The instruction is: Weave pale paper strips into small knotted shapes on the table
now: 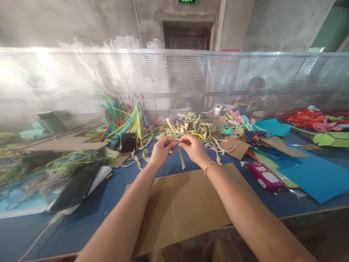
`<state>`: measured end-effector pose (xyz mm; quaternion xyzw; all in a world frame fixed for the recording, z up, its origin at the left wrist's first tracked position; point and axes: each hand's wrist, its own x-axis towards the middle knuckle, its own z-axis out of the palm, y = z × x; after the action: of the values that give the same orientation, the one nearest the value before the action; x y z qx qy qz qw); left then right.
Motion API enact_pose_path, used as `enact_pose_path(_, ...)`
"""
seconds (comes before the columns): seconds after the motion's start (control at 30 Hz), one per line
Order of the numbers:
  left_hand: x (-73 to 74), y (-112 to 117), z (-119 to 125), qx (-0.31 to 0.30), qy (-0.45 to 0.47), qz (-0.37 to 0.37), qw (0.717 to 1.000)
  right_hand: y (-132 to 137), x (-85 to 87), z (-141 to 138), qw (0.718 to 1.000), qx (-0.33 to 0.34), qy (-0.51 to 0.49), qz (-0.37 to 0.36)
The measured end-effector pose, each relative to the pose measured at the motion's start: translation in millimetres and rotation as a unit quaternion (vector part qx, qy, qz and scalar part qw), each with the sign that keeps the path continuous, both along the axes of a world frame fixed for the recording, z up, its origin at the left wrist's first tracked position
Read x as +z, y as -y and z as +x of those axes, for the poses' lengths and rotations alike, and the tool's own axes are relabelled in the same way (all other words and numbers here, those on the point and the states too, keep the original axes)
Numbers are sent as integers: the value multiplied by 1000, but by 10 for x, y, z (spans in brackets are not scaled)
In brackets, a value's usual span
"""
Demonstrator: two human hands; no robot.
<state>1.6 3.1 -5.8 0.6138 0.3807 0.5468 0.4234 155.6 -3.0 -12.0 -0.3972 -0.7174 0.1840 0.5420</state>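
Observation:
My left hand and my right hand meet above the blue table, both pinched on a pale yellow-green strip that hangs down between them. The right wrist wears a gold bracelet. Just beyond the hands lies a heap of similar pale strips. Under my forearms a sheet of brown cardboard covers the table's front.
A bundle of coloured sticks and a black phone lie left of the heap. A metal-lidded jar, paper flowers, a pink case and blue sheets are right. A perforated metal screen stands behind.

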Motion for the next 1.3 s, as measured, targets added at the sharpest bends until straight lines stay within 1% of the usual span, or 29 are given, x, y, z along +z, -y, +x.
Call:
enact_pose_path(0.1,0,-1,-12,-7,-6,-8,1000,15,1,-20,1000,0,-1,-3)
enact_pose_path(0.2,2,9,-23,-29,-1,-23,999,29,10,-30,1000,-5,-5,-4)
enact_pose_path(0.3,7,29,-25,-65,29,-46,996,46,29,-30,1000,-16,3,3)
enact_pose_path(0.4,9,40,-21,-80,69,-63,992,77,56,-28,999,-16,29,24)
enact_pose_path(0.47,5,36,-19,-74,90,-69,991,102,76,-26,997,-22,56,43)
enact_pose_path(0.53,-1,24,-20,-65,96,-74,990,123,99,-21,993,-44,90,61)
enact_pose_path(0.63,-9,2,-24,-52,88,-73,992,135,127,-9,981,-86,152,87)
enact_pose_path(0.73,-12,-11,-23,-47,81,-69,993,134,135,1,971,-106,187,102)
enact_pose_path(0.9,-8,-10,-18,-36,80,-62,994,145,129,0,965,-126,211,94)
enact_pose_path(1.1,-14,-6,-16,-28,92,-70,993,139,113,-12,960,-127,226,103)
enact_pose_path(1.2,-23,-23,-14,0,56,-42,998,129,74,-20,961,-134,233,72)
enact_pose_path(1.3,-33,-39,-8,22,16,-9,1000,134,49,-39,955,-125,267,42)
